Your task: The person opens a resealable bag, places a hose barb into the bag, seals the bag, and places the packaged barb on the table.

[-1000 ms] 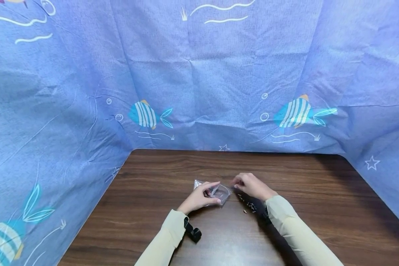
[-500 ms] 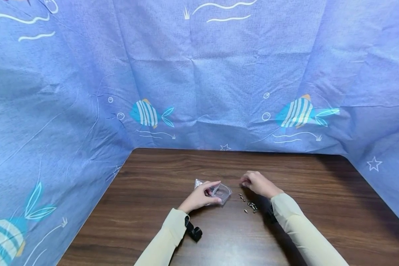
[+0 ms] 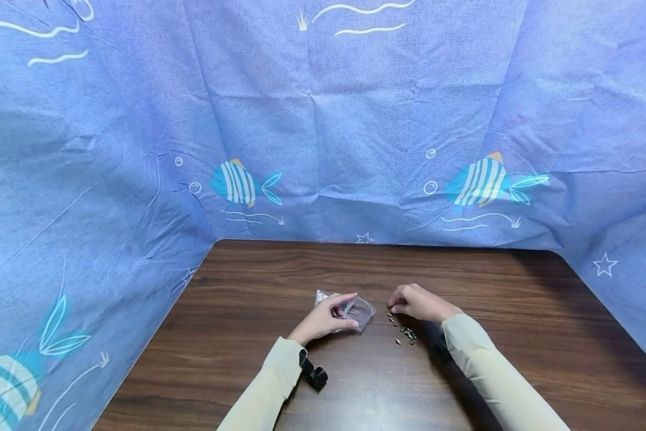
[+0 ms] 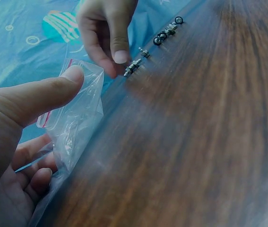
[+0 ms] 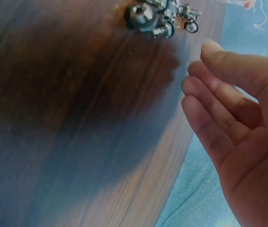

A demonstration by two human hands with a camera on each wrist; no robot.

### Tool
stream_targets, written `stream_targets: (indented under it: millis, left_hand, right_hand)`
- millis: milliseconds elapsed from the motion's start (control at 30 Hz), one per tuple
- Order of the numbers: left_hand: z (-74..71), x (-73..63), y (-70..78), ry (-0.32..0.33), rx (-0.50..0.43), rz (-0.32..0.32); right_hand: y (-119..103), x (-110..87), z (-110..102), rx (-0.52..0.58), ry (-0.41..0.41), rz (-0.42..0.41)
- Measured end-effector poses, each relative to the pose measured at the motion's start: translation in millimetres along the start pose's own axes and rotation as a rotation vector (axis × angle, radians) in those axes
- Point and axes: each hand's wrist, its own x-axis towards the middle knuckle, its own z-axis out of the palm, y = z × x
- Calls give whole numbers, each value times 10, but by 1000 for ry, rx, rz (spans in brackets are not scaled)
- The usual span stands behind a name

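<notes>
My left hand [image 3: 323, 321] holds a clear zip-lock bag [image 4: 79, 125] with a red strip along its mouth. In the left wrist view the thumb lies over the bag's mouth, and the other fingers curl behind it. My right hand [image 3: 418, 303] is low over the table, to the right of the bag. Its fingertips are close to one of several small shiny metal parts [image 4: 134, 67] with round, ring-like ends. More of these metal parts [image 5: 145, 18] show in the right wrist view, with no part seen between the bent fingers. Whether a fingertip touches one, I cannot tell.
A dark brown wood-grain table [image 3: 269, 269] lies under both hands. Blue cloth [image 3: 355, 137] printed with fish hangs behind it and along its sides. One metal part [image 3: 398, 342] lies a little apart from the rest. A black strap [image 3: 313, 372] is on my left wrist.
My right hand has moved right, away from the bag, then down toward the metal parts. My left hand keeps its hold on the bag in nearly the same place.
</notes>
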Motion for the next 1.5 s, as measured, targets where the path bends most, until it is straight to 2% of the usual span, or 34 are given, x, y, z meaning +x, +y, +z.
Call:
stream_targets:
  millis: [400, 833, 1500]
  left_hand:
    - [-13, 17, -19, -2, -3, 13]
    - [-15, 15, -18, -2, -21, 16]
    - [-9, 12, -2, 0, -40, 27]
  right_hand:
    - [-70, 32, -13, 9, -69, 11]
    - [-99, 60, 15, -81, -55, -60]
    - [-87, 70, 62, -159, -43, -31]
